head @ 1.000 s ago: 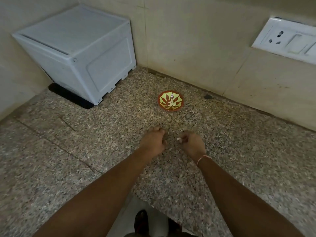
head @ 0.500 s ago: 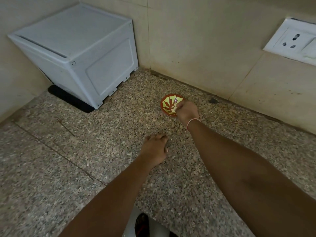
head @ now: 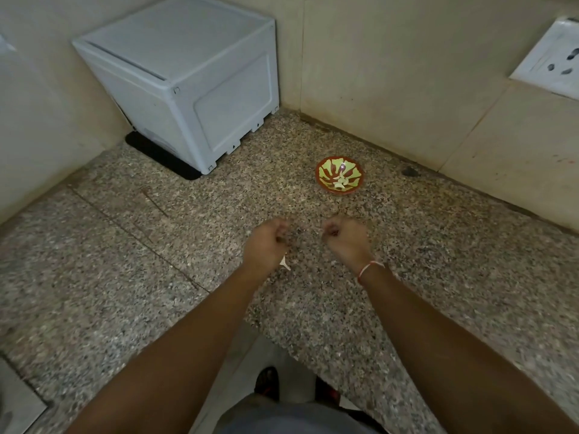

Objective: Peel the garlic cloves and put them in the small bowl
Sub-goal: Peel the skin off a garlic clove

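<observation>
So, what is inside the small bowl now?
The small bowl holds a few pale peeled garlic cloves, lying near its front wall. How many there are is too small to tell, and anything lying under them is covered.

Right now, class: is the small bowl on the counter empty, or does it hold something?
Not empty. The small bowl stands upright on the counter, with pale peeled garlic cloves lying inside it.

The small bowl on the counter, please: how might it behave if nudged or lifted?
The small bowl looks shallow and wide, so it probably slides on the granite counter rather than tipping. It holds only a few peeled cloves, so it is likely light. Its glossy glaze suggests it is breakable.
</observation>
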